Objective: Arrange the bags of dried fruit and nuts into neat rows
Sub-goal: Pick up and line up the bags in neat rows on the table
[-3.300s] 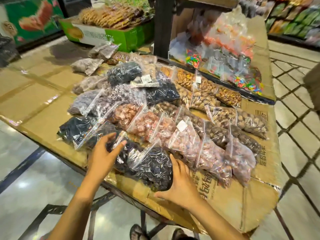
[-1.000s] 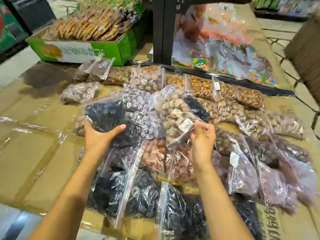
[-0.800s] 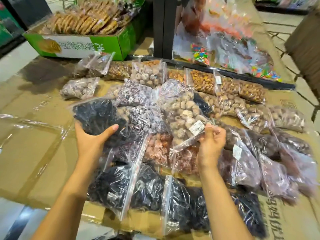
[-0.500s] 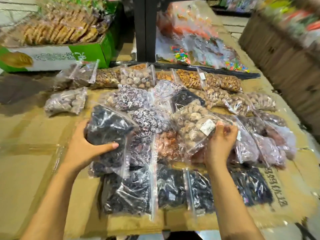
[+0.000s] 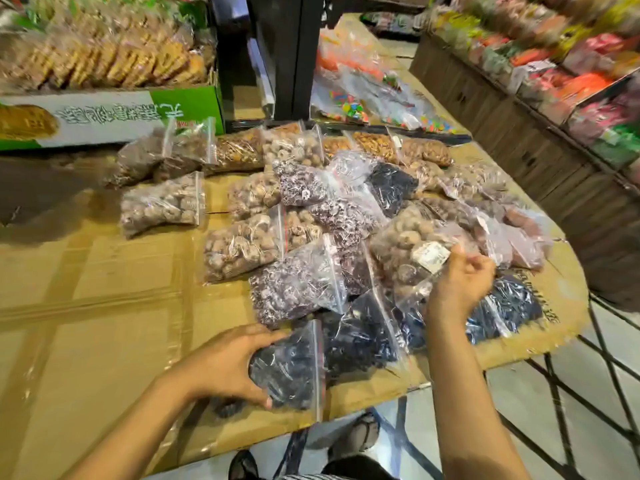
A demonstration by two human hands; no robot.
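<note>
Gripping the dark fruit bag (image 5: pixel 291 372) in the left hand (image 5: pixel 225 365) at the near edge of the cardboard (image 5: pixel 104 306), and pinching the pale nut bag (image 5: pixel 408 244) (seemingly near its label) in the right hand (image 5: pixel 460 282), lay each flat beside its own kind, seals aligned.

1 left hand (image 5: pixel 225 365), 1 right hand (image 5: pixel 460 282), 1 green carton (image 5: pixel 187 105), and over 20 clear bags (image 5: pixel 162 202).

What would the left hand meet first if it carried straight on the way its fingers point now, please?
The left hand holds a bag of dark dried fruit; pushed on rightward, that bag would probably meet the neighbouring dark bag first, though depth is unclear.
</note>
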